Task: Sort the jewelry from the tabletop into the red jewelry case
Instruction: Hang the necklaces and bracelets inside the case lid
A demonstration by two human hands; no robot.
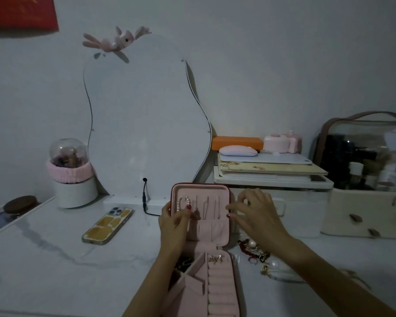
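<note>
The red jewelry case [225, 227] lies open on the white table, its pink lid upright and its base toward me. A pearl bracelet [181, 203] and several thin necklaces [207, 208] hang inside the lid. My left hand [173, 227] holds the lid's left edge, thumb against the pearl bracelet. My right hand [254, 213] is at the lid's right edge, fingers loosely curled, touching the rim. Loose jewelry [254, 249], with dark red beads, pearls and rings, lies on the table right of the case. Small gold pieces [215, 259] sit in the base's ring rolls.
A phone [108, 225] lies face down left of the case. A wavy mirror [144, 120] stands behind, its cable [145, 202] trailing down. A white pot with a glass dome [72, 177] is at the left. Stacked boxes [272, 177] and a cosmetics bag [366, 179] stand at the right.
</note>
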